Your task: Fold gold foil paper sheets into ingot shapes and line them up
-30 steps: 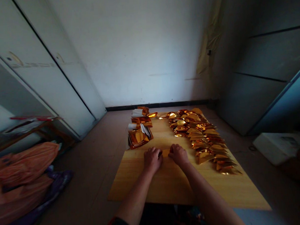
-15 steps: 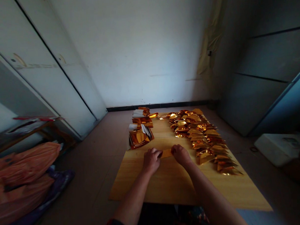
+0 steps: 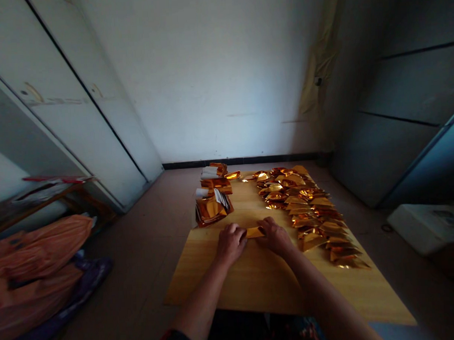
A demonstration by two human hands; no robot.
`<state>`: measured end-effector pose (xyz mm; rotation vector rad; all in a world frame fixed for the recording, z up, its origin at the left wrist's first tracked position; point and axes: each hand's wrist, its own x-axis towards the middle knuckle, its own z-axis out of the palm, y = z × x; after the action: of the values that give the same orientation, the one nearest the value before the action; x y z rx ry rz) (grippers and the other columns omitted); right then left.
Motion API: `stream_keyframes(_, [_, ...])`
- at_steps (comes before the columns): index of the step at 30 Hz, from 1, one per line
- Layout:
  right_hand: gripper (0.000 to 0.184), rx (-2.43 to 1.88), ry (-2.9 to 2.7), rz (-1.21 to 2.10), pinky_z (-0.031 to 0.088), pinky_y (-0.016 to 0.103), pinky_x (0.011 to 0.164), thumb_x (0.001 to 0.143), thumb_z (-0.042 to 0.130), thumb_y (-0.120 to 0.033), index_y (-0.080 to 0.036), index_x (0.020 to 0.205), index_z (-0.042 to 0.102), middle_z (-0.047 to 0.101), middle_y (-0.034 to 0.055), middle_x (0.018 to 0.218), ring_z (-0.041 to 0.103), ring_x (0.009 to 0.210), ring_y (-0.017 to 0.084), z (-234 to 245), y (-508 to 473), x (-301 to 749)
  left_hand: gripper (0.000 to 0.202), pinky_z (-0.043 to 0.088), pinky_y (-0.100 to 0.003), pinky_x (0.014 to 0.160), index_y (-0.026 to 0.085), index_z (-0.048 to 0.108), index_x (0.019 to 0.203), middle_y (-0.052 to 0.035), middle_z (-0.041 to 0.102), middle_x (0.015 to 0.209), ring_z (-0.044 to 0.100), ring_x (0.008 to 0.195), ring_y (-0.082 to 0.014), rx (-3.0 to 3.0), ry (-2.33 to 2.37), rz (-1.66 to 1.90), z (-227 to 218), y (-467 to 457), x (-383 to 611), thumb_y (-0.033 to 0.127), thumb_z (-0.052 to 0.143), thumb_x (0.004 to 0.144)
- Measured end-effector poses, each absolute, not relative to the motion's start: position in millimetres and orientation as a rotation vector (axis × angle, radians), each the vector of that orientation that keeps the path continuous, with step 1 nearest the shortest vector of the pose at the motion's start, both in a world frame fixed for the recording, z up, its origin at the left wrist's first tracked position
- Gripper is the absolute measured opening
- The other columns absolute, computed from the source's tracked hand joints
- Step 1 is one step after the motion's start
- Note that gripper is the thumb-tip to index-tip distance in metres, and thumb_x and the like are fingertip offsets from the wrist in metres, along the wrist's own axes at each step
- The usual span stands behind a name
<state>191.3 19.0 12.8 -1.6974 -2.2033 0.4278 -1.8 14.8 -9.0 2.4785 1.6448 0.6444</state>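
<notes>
A wooden board (image 3: 232, 285) lies on the floor (image 3: 141, 279), with orange sacks (image 3: 36, 273) off to its left. Stacked foil packets (image 3: 213, 210) sit at the board's far left; the left hand (image 3: 230, 244) and right hand (image 3: 274, 236) are close together, well inside the edges, fingers curled and pinching a gold foil strip (image 3: 255, 232) between them against the wood. Loose foil pieces (image 3: 307, 206) are ranked down the right side, within reach but apart from the hands.

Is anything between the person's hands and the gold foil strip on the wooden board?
Nothing visible: the left hand and right hand touch the ends of the gold foil strip directly, on the wooden board.
</notes>
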Motion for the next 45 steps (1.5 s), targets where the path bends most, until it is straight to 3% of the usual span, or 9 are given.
stream_keyframes(4, [0.027,-1.768,-2.222,0.428,0.037,0.023,0.066,0.079,0.061,-0.035,-0.022,0.102,0.057,0.056,0.0043,0.103,0.057,0.081,0.014,16.5,22.4,187.5,0.03,0.043,-0.034,0.085,0.025,0.059,0.11,-0.0048,0.058,0.105,0.052,0.1,-0.0208,2.472,1.642,0.64,-11.0,15.3,-1.9,0.023,0.057,0.081])
stream_keyframes(9, [0.021,-1.779,-2.192,0.41,0.037,0.022,0.065,0.076,0.061,-0.028,-0.022,0.096,0.058,0.056,0.0032,0.103,0.058,0.08,0.014,14.1,21.8,186.5,0.041,0.043,-0.036,0.089,0.023,0.055,0.117,-0.006,0.056,0.109,0.052,0.103,-0.0218,2.415,1.637,0.676,-11.5,15.5,-0.9,0.02,0.06,0.076])
stream_keyframes(16, [0.019,-1.59,-2.081,0.247,0.041,0.023,0.073,0.078,0.056,-0.016,-0.022,0.095,0.057,0.057,0.005,0.112,0.059,0.087,0.015,1.7,11.1,182.3,0.032,0.044,-0.033,0.092,0.023,0.057,0.104,-0.0055,0.053,0.108,0.051,0.104,-0.0196,2.433,1.626,0.855,-12.1,9.0,0.0,0.012,0.059,0.075])
stream_keyframes(25, [0.014,-1.528,-2.207,0.058,0.039,0.029,0.082,0.087,0.049,-0.019,-0.022,0.089,0.063,0.058,0.0075,0.118,0.058,0.095,0.018,-5.4,4.4,187.2,0.008,0.04,-0.033,0.083,0.021,0.06,0.078,-0.0049,0.056,0.089,0.051,0.09,-0.0194,2.565,1.646,0.851,-5.3,3.0,-0.7,0.015,0.054,0.08])
stream_keyframes(32, [0.032,-1.449,-2.177,-0.042,0.036,0.033,0.086,0.083,0.052,-0.017,-0.022,0.114,0.058,0.053,0.01,0.126,0.052,0.104,0.021,-4.5,-2.1,191.7,0.016,0.036,-0.034,0.079,0.023,0.064,0.077,-0.0049,0.056,0.086,0.049,0.088,-0.0191,2.612,1.672,0.812,-9.2,3.5,-2.7,0.023,0.05,0.086])
stream_keyframes(39, [0.019,-1.284,-2.271,-0.094,0.03,0.032,0.081,0.089,0.047,-0.02,-0.021,0.082,0.064,0.062,0.0051,0.084,0.049,0.082,0.018,-1.3,-9.6,185.0,0.02,0.033,-0.036,0.076,0.022,0.063,0.08,-0.0057,0.057,0.08,0.049,0.085,-0.0203,2.65,1.687,0.72,-5.8,2.6,-1.0,0.023,0.046,0.089])
stream_keyframes(45, [0.019,-1.335,-2.232,-0.09,0.028,0.032,0.077,0.089,0.048,-0.026,-0.02,0.079,0.063,0.059,0.0053,0.08,0.045,0.08,0.019,0.0,-10.2,183.4,0.023,0.032,-0.036,0.077,0.023,0.062,0.08,-0.0058,0.06,0.08,0.049,0.085,-0.0205,2.66,1.671,0.706,-3.0,1.1,-0.7,0.022,0.042,0.09])
